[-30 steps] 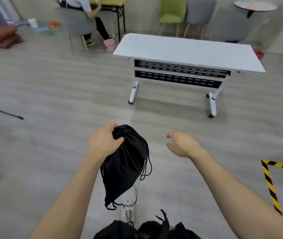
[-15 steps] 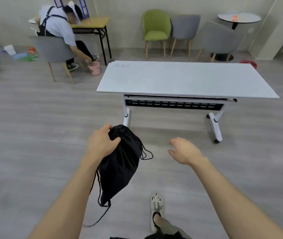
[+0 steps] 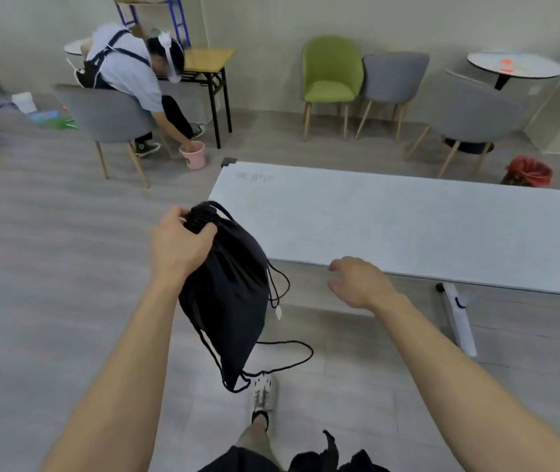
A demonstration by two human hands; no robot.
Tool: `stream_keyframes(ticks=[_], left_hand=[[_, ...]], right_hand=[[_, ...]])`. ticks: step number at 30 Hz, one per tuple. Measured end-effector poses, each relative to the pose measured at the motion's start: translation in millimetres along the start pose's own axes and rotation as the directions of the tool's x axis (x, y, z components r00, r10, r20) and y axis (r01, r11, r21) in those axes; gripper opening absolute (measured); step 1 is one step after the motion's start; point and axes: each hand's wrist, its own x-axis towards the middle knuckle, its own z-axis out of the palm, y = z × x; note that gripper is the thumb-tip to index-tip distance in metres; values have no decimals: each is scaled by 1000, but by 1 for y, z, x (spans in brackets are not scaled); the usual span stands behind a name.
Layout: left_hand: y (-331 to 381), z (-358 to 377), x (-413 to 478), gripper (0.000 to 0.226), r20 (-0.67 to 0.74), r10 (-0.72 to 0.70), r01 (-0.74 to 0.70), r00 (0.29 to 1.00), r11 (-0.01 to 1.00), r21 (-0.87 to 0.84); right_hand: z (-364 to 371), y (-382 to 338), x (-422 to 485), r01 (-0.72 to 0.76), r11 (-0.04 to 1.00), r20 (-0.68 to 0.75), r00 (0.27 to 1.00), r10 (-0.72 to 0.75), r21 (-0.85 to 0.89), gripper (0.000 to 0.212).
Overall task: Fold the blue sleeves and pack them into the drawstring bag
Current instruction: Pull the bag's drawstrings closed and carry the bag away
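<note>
My left hand (image 3: 178,245) grips the gathered neck of a black drawstring bag (image 3: 231,301), which hangs in the air with its cords looping down toward the floor. The bag hangs just left of the near-left corner of a white table (image 3: 408,226). My right hand (image 3: 360,281) hovers with loosely curled fingers and holds nothing, just in front of the table's near edge. No blue sleeves show anywhere in the head view.
A seated person (image 3: 128,73) bends toward a pink bucket (image 3: 192,155) at the back left. Green chair (image 3: 331,80) and grey chairs (image 3: 396,80) line the far wall, beside a round table (image 3: 515,66). A red bin (image 3: 529,172) stands behind the white table.
I have walked closer to the white table, which now reaches my right hand. The bag stays gripped in my left hand and its cords have swung out.
</note>
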Motion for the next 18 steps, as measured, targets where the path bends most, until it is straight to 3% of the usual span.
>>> stream_keyframes(ticks=[5,12,16,18], left_hand=[[53,8,130,30,-163,82,-102,983,988,-117],[110,63,230,37,-92,280,-285,956,957,-49],[108,134,251,42,59,284,-280,957,957,-79],[94,180,255,57,315,268,-278,910,960,-15]], right_hand=[[-31,-7,89,-72,997,-42,996,73,24,47],[-51,-4,170,-161,985,-53,985,164,55,47],[-50,9,196,-216,974,-28,975,218,68,47],[-47,19,202,-247,967,-3,969,248,66,47]])
